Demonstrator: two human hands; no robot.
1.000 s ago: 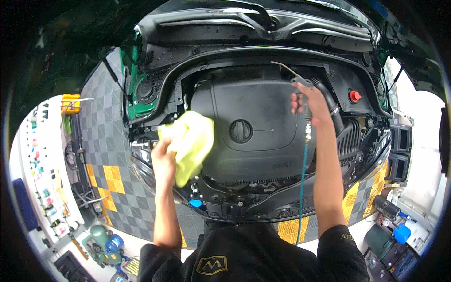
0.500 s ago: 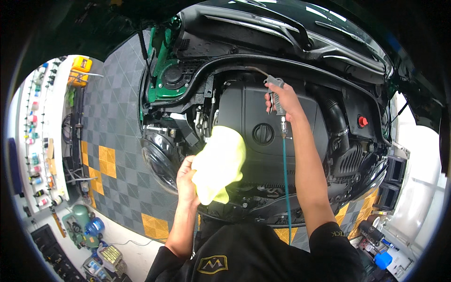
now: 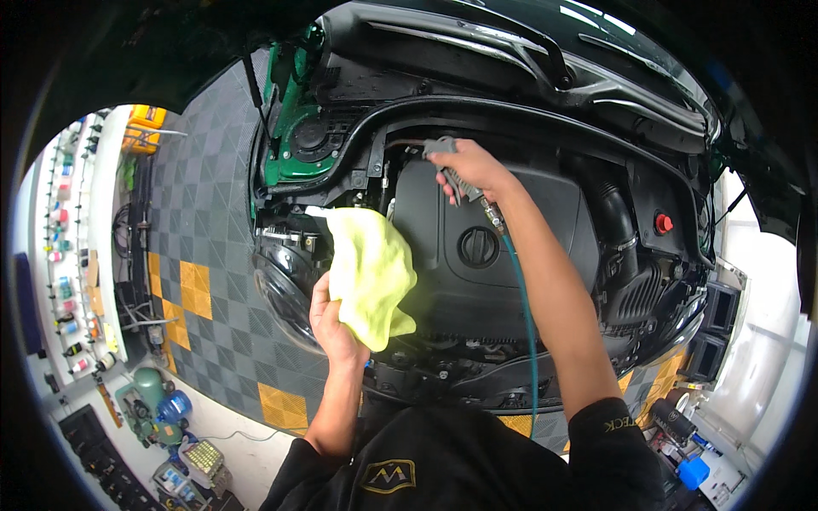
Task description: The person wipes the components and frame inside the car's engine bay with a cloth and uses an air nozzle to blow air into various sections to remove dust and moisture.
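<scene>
A bright yellow-green cloth (image 3: 368, 271) hangs from my left hand (image 3: 335, 326), whose fingers are closed on its near left part; it covers the left edge of the engine bay. My right hand (image 3: 474, 168) is wrapped round a grey air blow gun (image 3: 457, 181), its thin nozzle aimed left along the rear edge of the engine cover. From the gun's grip a teal hose (image 3: 524, 311) runs down past my right forearm. Beneath both hands lies the black plastic engine cover (image 3: 511, 289) with a round cap (image 3: 479, 247) in its middle.
A red cap (image 3: 663, 224) sits at the right of the bay, beside a ribbed intake duct (image 3: 615, 204). The headlight (image 3: 285, 289) is at the left edge. Grey and yellow floor tiles (image 3: 200, 289) lie left of the car; a bottle-lined wall shelf (image 3: 81, 247) stands beyond.
My right hand and the blow gun have moved left, and the gun has tilted. The cloth in my left hand has shifted slightly left and up; its folds have changed.
</scene>
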